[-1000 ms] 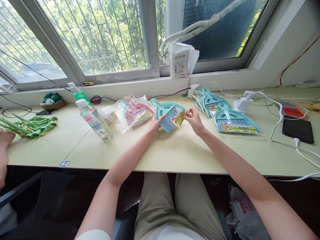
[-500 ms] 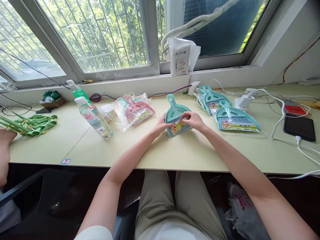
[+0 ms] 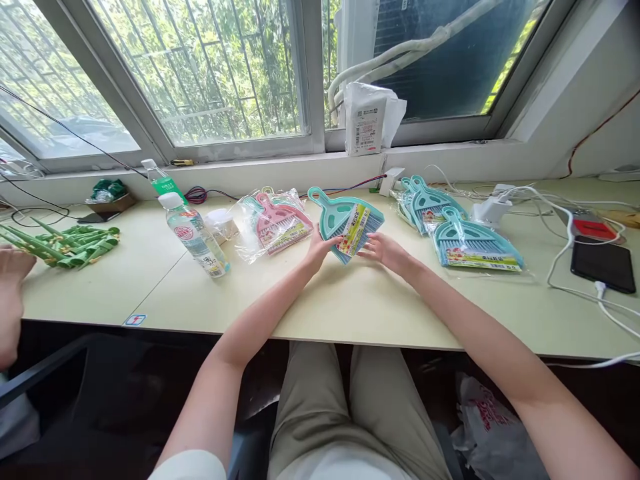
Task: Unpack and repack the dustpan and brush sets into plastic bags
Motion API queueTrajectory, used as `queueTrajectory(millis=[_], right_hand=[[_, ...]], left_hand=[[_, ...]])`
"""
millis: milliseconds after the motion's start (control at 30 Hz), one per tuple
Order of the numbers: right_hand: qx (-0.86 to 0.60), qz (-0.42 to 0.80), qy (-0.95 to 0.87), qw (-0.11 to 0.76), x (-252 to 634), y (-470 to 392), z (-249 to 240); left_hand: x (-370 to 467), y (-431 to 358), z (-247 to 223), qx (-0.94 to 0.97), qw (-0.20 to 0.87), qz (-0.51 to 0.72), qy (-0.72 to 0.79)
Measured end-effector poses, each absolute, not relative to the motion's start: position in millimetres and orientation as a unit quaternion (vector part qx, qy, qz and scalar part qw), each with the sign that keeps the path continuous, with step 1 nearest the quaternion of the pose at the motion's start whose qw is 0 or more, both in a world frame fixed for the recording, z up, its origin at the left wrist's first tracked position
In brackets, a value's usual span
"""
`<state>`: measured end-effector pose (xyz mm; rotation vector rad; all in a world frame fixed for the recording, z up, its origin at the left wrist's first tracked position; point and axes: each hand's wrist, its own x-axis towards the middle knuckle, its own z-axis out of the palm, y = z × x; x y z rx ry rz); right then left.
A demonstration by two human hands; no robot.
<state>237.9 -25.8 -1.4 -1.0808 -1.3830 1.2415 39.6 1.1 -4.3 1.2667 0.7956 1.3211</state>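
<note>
A mint-green mini dustpan and brush set [image 3: 334,215], with a yellow-green printed label [image 3: 355,229] across its bristles, tilts above the table in front of me. My left hand [image 3: 320,251] grips its lower left side, thumb over the front. By the lower right edge, my right hand [image 3: 387,253] has its fingers stretched apart; whether the fingertips touch the bristles I cannot tell. To the left lies a pink dustpan set [image 3: 283,220] in clear plastic wrapping. On the right, several mint-green sets lie in plastic, the nearest green set [image 3: 473,241] with its label facing up.
Two bottles stand at left, the nearer bottle [image 3: 196,239] beside a white-lidded jar [image 3: 221,224]. Folded green leaf strips [image 3: 75,245] lie far left near another person's arm [image 3: 11,293]. At right are a phone [image 3: 603,264], white cables and a charger [image 3: 493,208].
The dustpan set has turned clockwise, so its handle points up-left and its label stands steeper. My right hand has moved from the label's top down to the lower right edge, fingers spread.
</note>
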Motion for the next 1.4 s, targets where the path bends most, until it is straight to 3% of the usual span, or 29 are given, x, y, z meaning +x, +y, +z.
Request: queueTrajectory(millis=[100, 267, 600, 667, 767, 900, 1033, 1400], right_hand=[[-0.374, 0.579, -0.537, 0.486, 221.0, -35.3, -1.9], [-0.423, 0.563, -0.431, 0.564, 218.7, -29.8, -16.4], [-0.416, 0.586, -0.400, 0.568, 225.2, -27.3, -15.8], [-0.425, 0.574, -0.392, 0.580, 226.5, -25.3, -19.2], [-0.437, 0.556, -0.379, 0.597, 230.1, -21.3, -23.5], [-0.446, 0.545, -0.369, 0.607, 233.9, -19.1, -23.8], [-0.448, 0.546, -0.376, 0.600, 233.2, -21.4, -21.4], [-0.424, 0.561, -0.443, 0.557, 225.8, -27.3, -14.1]], left_hand=[[39.1, 2.0, -2.1, 0.545, 0.527, 0.562, 0.331], [36.9, 0.9, 5.6, 0.614, 0.502, 0.492, 0.359], [40.1, -1.0, 1.5, 0.593, 0.458, 0.499, 0.436], [33.8, 2.7, 5.4, 0.578, 0.384, 0.531, 0.486], [4.6, 14.3, 17.4, 0.552, 0.173, 0.573, 0.580], [-54.4, 36.4, 25.2, 0.478, 0.007, 0.507, 0.717], [-86.5, 51.0, 17.4, 0.492, 0.013, 0.453, 0.743], [-29.8, 34.0, 20.8, 0.657, 0.061, 0.555, 0.507]])
